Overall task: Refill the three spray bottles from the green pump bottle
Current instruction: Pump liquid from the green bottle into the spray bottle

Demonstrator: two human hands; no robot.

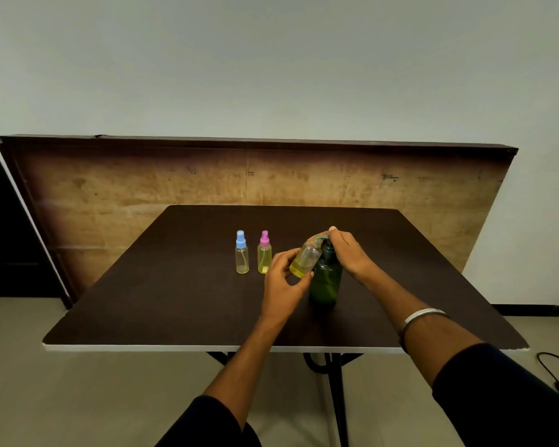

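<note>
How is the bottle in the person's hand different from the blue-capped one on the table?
The held bottle is tilted and uncapped, its mouth at the green pump bottle; the blue-capped bottle stands upright, capped, untouched. The held bottle holds more yellow liquid; the blue-capped one only a little. Both are small and clear.

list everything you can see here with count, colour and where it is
spray bottles with caps: 2, one blue-capped, one pink-capped, upright side by side, far middle of table
uncapped spray bottle: 1, clear with yellow liquid, tilted, mouth at pump spout
green pump bottle: 1, dark green, upright on table
table: 1, dark brown
board: 1, tan wood, against wall
cable: 1, black, floor right
bangle: 1, silver, right wrist
left hand: holds tilted bottle
right hand: on pump head
</note>
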